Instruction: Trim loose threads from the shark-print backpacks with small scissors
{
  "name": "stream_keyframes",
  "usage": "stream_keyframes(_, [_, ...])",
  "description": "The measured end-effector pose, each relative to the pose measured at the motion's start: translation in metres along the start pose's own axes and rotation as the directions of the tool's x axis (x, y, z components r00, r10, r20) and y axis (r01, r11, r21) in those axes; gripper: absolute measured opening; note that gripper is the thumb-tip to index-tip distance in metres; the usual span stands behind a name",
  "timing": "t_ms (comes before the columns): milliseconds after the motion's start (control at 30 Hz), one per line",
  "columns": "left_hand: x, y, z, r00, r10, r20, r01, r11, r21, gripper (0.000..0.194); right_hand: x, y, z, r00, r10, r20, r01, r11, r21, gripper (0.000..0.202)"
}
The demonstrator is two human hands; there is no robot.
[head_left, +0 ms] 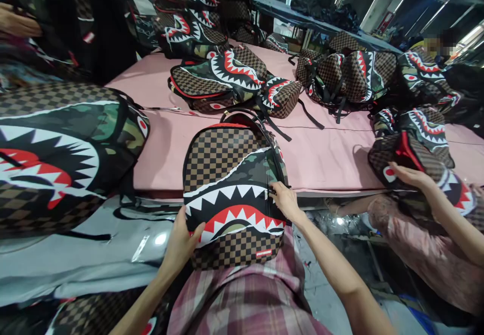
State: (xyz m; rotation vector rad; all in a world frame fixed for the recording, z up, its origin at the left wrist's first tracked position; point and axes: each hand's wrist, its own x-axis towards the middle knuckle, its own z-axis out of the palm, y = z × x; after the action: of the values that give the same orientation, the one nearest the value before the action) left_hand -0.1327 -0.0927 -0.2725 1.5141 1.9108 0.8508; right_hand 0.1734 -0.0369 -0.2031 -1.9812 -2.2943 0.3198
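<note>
Holding a checkered backpack at the near edge of a pink table.
Grasping its left side with the left hand; pinching the front near its right edge with the right hand. Flanked on the left by a second backpack.

Brown-and-black checkered backpack with red-and-white shark-mouth print: back panel hidden; lettering on its small red rectangular label too small to read. Left hand: some fingers hidden at bag's side. Right hand: whatever's at the fingertips too small to tell. Big checkered shark-print backpack cut by left edge. Upper-left co-worker's bare hand blurred, cut off. Right-side co-worker's forearm cut by right edge. Upper-right person in yellow pixelated.
</note>
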Motion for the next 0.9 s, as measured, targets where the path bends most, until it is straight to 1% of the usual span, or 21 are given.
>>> stream_keyframes(67, [0.000, 0.009, -0.001, 0.999, 0.026, -0.032, -0.024, 0.999, 0.047, 0.074, -0.003, 0.002, -0.002, 0.999, -0.026, 0.027, 0.025, 0.999, 0.031, 0.032])
stream_keyframes(133, [-0.004, 0.027, 0.000, 0.982, 0.144, -0.123, -0.126, 0.982, 0.143, 0.068, -0.007, 0.000, 0.000, 0.999, -0.017, 0.035, 0.015, 0.998, 0.065, 0.040])
stream_keyframes(167, [-0.006, 0.038, 0.003, 0.962, 0.220, -0.161, -0.189, 0.963, 0.192, 0.062, -0.008, -0.003, 0.002, 0.999, 0.004, 0.032, -0.007, 0.995, 0.097, 0.046])
stream_keyframes(200, [-0.009, 0.050, 0.006, 0.942, 0.288, -0.172, -0.246, 0.942, 0.228, 0.056, -0.009, -0.007, 0.005, 0.999, 0.036, 0.029, -0.040, 0.987, 0.155, 0.051])
stream_keyframes(233, [-0.012, 0.062, 0.012, 0.932, 0.333, -0.145, -0.293, 0.925, 0.241, 0.049, -0.008, -0.011, 0.009, 0.996, 0.084, 0.029, -0.089, 0.962, 0.259, 0.054])
stream_keyframes(267, [-0.013, 0.075, 0.018, 0.936, 0.345, -0.075, -0.321, 0.920, 0.224, 0.043, -0.007, -0.015, 0.012, 0.990, 0.136, 0.036, -0.139, 0.909, 0.394, 0.054])
stream_keyframes(333, [-0.013, 0.098, 0.034, 0.948, 0.296, 0.119, -0.312, 0.937, 0.158, 0.036, -0.003, -0.021, 0.017, 0.974, 0.217, 0.069, -0.209, 0.733, 0.648, 0.044])
stream_keyframes(367, [-0.009, 0.109, 0.042, 0.944, 0.257, 0.208, -0.288, 0.948, 0.135, 0.035, 0.000, -0.022, 0.019, 0.967, 0.238, 0.090, -0.227, 0.646, 0.729, 0.037])
stream_keyframes(400, [-0.004, 0.118, 0.050, 0.938, 0.218, 0.270, -0.260, 0.957, 0.128, 0.035, 0.002, -0.023, 0.020, 0.963, 0.245, 0.108, -0.236, 0.584, 0.777, 0.031])
stream_keyframes(433, [0.002, 0.127, 0.057, 0.935, 0.185, 0.303, -0.235, 0.962, 0.137, 0.036, 0.004, -0.022, 0.021, 0.963, 0.243, 0.119, -0.237, 0.550, 0.801, 0.028])
stream_keyframes(533, [0.029, 0.155, 0.071, 0.940, 0.117, 0.319, -0.195, 0.955, 0.223, 0.037, 0.006, -0.019, 0.022, 0.967, 0.224, 0.122, -0.220, 0.496, 0.840, 0.025])
stream_keyframes(633, [0.056, 0.182, 0.078, 0.944, 0.053, 0.324, -0.171, 0.921, 0.349, 0.052, 0.006, -0.017, 0.025, 0.972, 0.214, 0.096, -0.190, 0.477, 0.858, 0.021])
stream_keyframes(700, [0.069, 0.195, 0.081, 0.940, 0.027, 0.341, -0.177, 0.891, 0.418, 0.057, 0.006, -0.016, 0.026, 0.975, 0.207, 0.080, -0.174, 0.491, 0.853, 0.018])
stream_keyframes(733, [0.074, 0.198, 0.082, 0.934, 0.021, 0.357, -0.188, 0.878, 0.441, 0.057, 0.006, -0.015, 0.025, 0.977, 0.201, 0.071, -0.166, 0.506, 0.846, 0.017])
stream_keyframes(833, [0.082, 0.197, 0.085, 0.910, 0.016, 0.415, -0.228, 0.854, 0.468, 0.044, 0.003, -0.014, 0.020, 0.981, 0.193, 0.034, -0.140, 0.567, 0.811, 0.011])
stream_keyframes(900, [0.083, 0.191, 0.084, 0.892, 0.032, 0.452, -0.260, 0.853, 0.453, 0.031, 0.000, -0.016, 0.015, 0.984, 0.180, -0.018, -0.103, 0.640, 0.761, 0.013])
